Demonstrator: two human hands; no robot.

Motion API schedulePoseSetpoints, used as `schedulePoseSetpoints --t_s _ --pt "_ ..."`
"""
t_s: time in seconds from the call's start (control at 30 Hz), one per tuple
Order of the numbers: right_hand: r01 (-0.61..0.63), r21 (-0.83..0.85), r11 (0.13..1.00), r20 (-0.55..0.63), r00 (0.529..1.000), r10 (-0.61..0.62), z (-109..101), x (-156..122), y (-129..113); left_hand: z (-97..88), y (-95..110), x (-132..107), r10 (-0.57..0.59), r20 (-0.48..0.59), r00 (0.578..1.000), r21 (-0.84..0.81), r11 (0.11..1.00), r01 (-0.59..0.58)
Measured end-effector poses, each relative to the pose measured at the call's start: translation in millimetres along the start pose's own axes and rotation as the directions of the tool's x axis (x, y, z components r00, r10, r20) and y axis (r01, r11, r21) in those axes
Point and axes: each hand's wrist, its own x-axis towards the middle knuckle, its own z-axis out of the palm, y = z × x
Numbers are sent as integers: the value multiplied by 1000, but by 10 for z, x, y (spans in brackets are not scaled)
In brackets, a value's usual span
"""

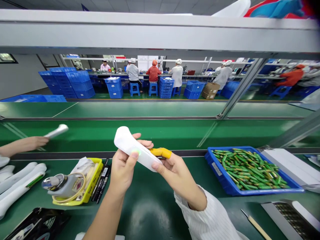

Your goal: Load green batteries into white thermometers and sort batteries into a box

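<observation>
A white handheld device (127, 141) with a broad rounded head and a slim handle is held tilted above the bench, its head up to the left. My left hand (122, 170) is closed round its middle, the thumb on a spot that glows green. At the lower handle end, my right hand (178, 170) pinches the device between thumb and fingers. A yellow finger cot (161, 152) covers one finger of that hand. Part of the device's underside is hidden by my fingers.
A co-worker's hand (32, 144) holds a similar white piece at left. Nearby are white housings (22, 180), a yellow tray (93, 178) with a pump bottle (58, 186), and black markers (102, 181). At right stand a blue bin (220, 180) of green-wrapped parts and a pointed tool (257, 226).
</observation>
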Motion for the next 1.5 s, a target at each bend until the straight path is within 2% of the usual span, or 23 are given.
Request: schedulePoseSetpoints --t_s 0.1,0.2,0.27,0.37,0.43,0.53,0.63,0.73,0.9,1.17,1.27,1.33,1.4,1.43,1.47,1.5 --pt "-83 102 991 73 994 76 15 6 -1 -78 10 23 -26 51 998 2 1000 26" --pt "-160 142 977 160 978 136 21 1 2 -130 6 58 2 133 991 -58 998 5" --pt "-184 98 978 211 964 161 21 -14 -1 -141 -10 81 22 163 986 -87 996 -8" --pt "-147 -107 983 274 946 171 24 -41 -8 -134 -53 103 31 142 989 -104 994 -16" --pt "-56 -243 968 247 962 118 32 -49 -2 -124 -84 105 3 98 995 -112 994 8" --pt "71 -358 931 106 994 -35 60 -42 53 -111 -127 94 -49 60 997 -102 993 55" --pt "104 -376 921 -62 989 -137 98 -28 148 -101 -156 75 -97 63 993 -63 993 101" --pt "105 -346 932 -138 977 -161 126 -16 219 -98 -169 68 -130 67 989 -35 991 132" --pt "63 -310 949 -41 996 -80 126 18 213 -125 -153 85 -95 30 995 -6 995 95" --pt "63 -389 919 70 997 -38 19 26 147 -149 -153 87 -110 18 994 19 994 110" --pt "-42 -288 957 99 992 73 -30 51 133 -143 -176 91 -113 -45 993 36 993 115" --pt "-191 -41 981 159 968 195 -65 92 150 -140 -191 105 -148 -89 985 72 985 155" --pt "-335 253 907 251 929 273 -109 156 208 -126 -195 117 -226 -122 967 123 963 240" --pt "-366 353 861 263 922 284 -138 196 256 -112 -190 117 -283 -132 950 155 941 302" --pt "-367 405 837 231 927 295 -177 241 316 -96 -181 111 -347 -140 927 192 909 369" --pt "-348 399 849 150 938 314 -228 288 388 -83 -170 100 -412 -139 900 235 870 434"
